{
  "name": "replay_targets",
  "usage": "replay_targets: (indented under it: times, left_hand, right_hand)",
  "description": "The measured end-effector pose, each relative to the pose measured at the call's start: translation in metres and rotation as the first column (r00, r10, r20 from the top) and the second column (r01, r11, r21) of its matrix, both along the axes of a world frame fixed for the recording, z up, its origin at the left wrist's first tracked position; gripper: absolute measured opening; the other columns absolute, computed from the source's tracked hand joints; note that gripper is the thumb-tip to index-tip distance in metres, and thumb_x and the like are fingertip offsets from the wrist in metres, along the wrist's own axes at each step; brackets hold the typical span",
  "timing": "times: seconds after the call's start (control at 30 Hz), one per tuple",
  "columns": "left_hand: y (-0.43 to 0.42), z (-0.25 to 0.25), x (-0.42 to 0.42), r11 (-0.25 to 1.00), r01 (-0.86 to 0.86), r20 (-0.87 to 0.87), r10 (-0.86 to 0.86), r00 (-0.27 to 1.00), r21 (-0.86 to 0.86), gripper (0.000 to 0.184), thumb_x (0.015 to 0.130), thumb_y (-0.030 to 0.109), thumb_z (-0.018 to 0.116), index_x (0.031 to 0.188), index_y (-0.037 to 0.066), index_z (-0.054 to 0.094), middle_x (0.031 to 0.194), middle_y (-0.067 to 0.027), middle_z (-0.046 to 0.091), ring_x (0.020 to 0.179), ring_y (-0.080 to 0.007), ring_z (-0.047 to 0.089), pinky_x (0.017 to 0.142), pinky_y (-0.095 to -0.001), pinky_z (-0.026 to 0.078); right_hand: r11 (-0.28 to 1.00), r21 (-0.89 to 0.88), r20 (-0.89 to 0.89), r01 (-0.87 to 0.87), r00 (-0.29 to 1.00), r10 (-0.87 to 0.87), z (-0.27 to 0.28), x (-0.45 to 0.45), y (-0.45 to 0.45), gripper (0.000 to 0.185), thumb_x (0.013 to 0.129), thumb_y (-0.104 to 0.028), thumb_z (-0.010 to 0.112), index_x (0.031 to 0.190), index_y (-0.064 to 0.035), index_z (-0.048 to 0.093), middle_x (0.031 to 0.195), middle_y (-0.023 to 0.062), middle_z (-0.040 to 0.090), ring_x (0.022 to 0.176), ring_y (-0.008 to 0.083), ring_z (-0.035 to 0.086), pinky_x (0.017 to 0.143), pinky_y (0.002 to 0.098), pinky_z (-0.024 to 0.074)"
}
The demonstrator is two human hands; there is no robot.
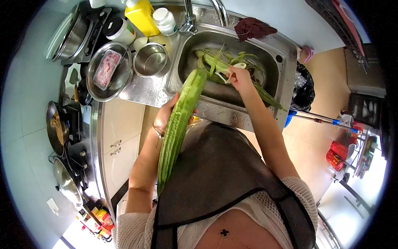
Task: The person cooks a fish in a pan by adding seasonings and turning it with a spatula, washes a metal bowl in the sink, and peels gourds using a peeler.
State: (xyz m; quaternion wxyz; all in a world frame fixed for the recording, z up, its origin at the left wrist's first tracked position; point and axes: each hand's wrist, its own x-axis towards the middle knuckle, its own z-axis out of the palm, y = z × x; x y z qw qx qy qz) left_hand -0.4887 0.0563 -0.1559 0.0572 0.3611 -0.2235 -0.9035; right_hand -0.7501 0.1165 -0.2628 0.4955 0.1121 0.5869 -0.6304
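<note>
A long ridged green luffa gourd (pixel 179 124) is in my left hand (pixel 166 113), which wraps round its middle. Its upper end, over the sink's near left edge, looks paler and partly peeled; the lower part keeps its dark ridges. My right hand (pixel 239 79) is closed on a white peeler (pixel 227 77), just right of the gourd's upper end. Behind the peeler, another luffa gourd (pixel 267 97) lies slanted across the sink (pixel 186 54). Green peel strips (pixel 244 56) are scattered in the basin around it. The peeler's blade is hard to make out.
Left of the sink stand a steel pot (pixel 150 60) and a steel bowl (pixel 120 89) holding a tray of meat (pixel 108 69). A yellow bottle (pixel 141 17) and white jar (pixel 164 21) are behind. A dark red cloth (pixel 253 30) lies by the faucet (pixel 190 23).
</note>
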Motion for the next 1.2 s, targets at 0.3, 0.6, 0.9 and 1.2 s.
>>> replay_targets:
  times: [0.3,0.6,0.9,1.2]
  left_hand:
    - [-0.014,0.004,-0.011,1.000,0.011,0.098,-0.009,0.995,-0.026,0.046,0.089,0.041,0.027,0.097,0.002,0.050,0.075,-0.0140,0.056,0.056,-0.0222,0.054,0.049,-0.0310,0.046]
    - [-0.016,-0.010,-0.011,0.999,0.044,0.010,-0.044,0.999,0.023,0.049,0.088,0.046,0.030,0.098,0.003,0.051,0.071,-0.0113,0.057,0.052,-0.0166,0.056,0.045,-0.0258,0.046]
    - [-0.016,0.006,-0.013,0.995,0.087,0.196,-0.077,0.978,-0.041,0.047,0.088,0.044,0.031,0.100,0.003,0.051,0.069,-0.0100,0.057,0.053,-0.0150,0.055,0.046,-0.0237,0.048]
    - [-0.011,-0.002,-0.010,0.989,0.126,0.220,-0.106,0.970,-0.075,0.041,0.091,0.036,0.029,0.101,0.003,0.051,0.068,-0.0060,0.057,0.054,-0.0132,0.054,0.049,-0.0239,0.048]
  right_hand:
    - [0.699,-0.619,-0.333,-0.357,0.926,0.177,0.128,0.111,0.021,0.014,0.078,-0.002,0.053,0.090,-0.0031,0.046,0.067,0.0084,0.055,0.049,0.0098,0.049,0.036,0.0172,0.0318]
    - [0.794,-0.451,-0.305,-0.408,0.906,0.293,0.118,0.089,-0.001,0.012,0.076,-0.002,0.056,0.085,0.0026,0.049,0.072,0.0117,0.057,0.051,0.0130,0.054,0.038,0.0193,0.0387]
    - [0.900,-0.429,-0.104,0.075,0.986,-0.132,0.069,0.028,-0.004,0.018,0.075,0.000,0.052,0.091,0.0034,0.043,0.077,0.0107,0.051,0.054,0.0141,0.052,0.047,0.0217,0.0461]
    - [0.864,-0.473,-0.157,-0.170,0.982,0.107,0.085,0.055,-0.019,0.017,0.072,0.002,0.052,0.089,0.0002,0.051,0.074,0.0108,0.054,0.067,0.0121,0.056,0.044,0.0221,0.0385]
